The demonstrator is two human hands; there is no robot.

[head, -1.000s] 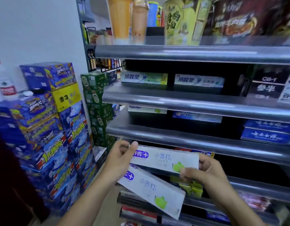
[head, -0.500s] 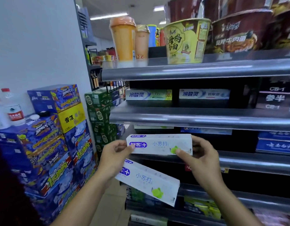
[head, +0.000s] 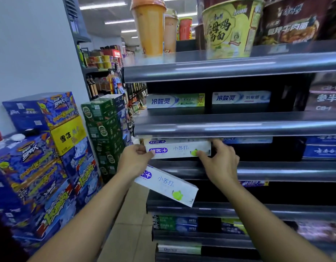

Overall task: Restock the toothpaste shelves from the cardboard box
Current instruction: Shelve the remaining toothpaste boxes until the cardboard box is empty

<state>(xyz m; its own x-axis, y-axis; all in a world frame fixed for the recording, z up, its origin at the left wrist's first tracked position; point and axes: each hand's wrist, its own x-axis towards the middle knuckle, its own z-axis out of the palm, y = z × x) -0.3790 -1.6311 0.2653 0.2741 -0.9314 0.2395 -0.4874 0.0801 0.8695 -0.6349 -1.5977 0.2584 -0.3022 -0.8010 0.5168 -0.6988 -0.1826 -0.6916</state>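
Observation:
A white toothpaste box (head: 180, 149) with purple logo and green mark sits level at the front of the third shelf (head: 258, 168), under the shelf lip above. My right hand (head: 219, 159) grips its right end, thumb on the front face. My left hand (head: 135, 159) pinches its left end and also holds a second, identical white toothpaste box (head: 166, 185), which hangs tilted down to the right below the shelf edge. The cardboard box is not in view.
Two toothpaste boxes (head: 175, 100) face out on the shelf above. Instant noodle cups (head: 229, 27) and drink cups stand on the top shelf. Blue toothpaste boxes (head: 323, 148) lie at right. Stacked drink cartons (head: 42, 157) stand at left.
Both hands have raised the upper box from below the third shelf up to its front and pushed it in under the shelf lip. The second box rose along with my left hand.

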